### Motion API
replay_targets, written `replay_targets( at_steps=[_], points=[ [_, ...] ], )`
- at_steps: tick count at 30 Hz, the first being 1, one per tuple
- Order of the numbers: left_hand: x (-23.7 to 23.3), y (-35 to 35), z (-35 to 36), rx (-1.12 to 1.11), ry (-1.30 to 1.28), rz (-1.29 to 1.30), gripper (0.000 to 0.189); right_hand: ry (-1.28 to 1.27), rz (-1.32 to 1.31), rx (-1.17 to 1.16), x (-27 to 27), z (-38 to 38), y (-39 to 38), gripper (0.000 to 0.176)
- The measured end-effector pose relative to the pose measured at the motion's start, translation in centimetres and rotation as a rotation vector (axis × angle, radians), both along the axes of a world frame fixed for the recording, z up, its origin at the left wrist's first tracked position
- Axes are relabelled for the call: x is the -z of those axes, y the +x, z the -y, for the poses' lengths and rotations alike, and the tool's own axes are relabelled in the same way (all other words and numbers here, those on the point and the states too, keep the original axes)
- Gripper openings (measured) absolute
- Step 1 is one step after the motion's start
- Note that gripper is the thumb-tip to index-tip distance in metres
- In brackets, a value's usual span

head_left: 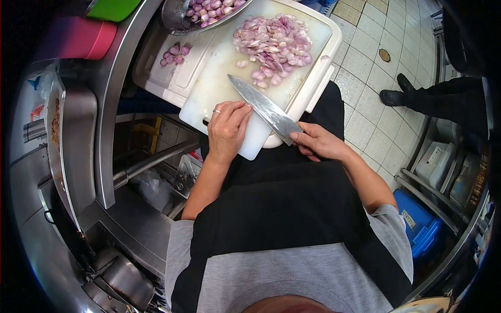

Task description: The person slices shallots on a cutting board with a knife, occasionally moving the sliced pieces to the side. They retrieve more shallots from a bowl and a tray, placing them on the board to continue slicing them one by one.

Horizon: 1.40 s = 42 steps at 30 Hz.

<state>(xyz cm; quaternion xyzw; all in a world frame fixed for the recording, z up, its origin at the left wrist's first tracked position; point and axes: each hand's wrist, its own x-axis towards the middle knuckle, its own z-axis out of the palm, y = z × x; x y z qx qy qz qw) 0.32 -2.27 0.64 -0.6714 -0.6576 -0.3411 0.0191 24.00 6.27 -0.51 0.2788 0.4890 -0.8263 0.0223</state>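
Observation:
My right hand [322, 142] grips the handle of a kitchen knife [265, 110], whose broad blade slants up and left over a white cutting board [209, 99]. My left hand [228, 128], with a ring on one finger, is curled at the near side of the blade, fingertips close to the steel. What it pinches, if anything, is hidden. Beyond the blade lies a heap of sliced shallots [274, 41], with several larger pieces at its near edge. A small group of peeled shallots [175, 54] sits to the left on a plastic lid [156, 78].
A metal bowl [175, 18] of peeled shallots stands at the far left of the board. A steel counter [107, 115] runs along the left, with a pink container [86, 39]. On the tiled floor [365, 83] at right, another person's dark-clad leg [438, 99] shows.

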Motion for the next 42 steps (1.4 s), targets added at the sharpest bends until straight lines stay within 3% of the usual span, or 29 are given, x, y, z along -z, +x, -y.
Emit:
replay_targets(
  at_steps=[5, 23, 30, 42],
  points=[
    [0.2, 0.1, 0.0, -0.012, 0.016, 0.004, 0.020, 0.145, 0.125, 0.022, -1.0, 0.0, -1.0, 0.032],
    [0.0, 0.1, 0.1, -0.005, -0.011, 0.033, 0.022, 0.264, 0.162, -0.004, -1.6, -0.7, -1.9, 0.031],
    [0.0, 0.1, 0.0, -0.007, 0.000, 0.023, 0.021, 0.181, 0.184, -0.031, -1.8, -1.0, -1.4, 0.034],
    [0.2, 0.1, 0.1, -0.007, -0.001, 0.004, 0.021, 0.369, 0.184, -0.034, -2.0, -0.1, -1.5, 0.031]
  ],
)
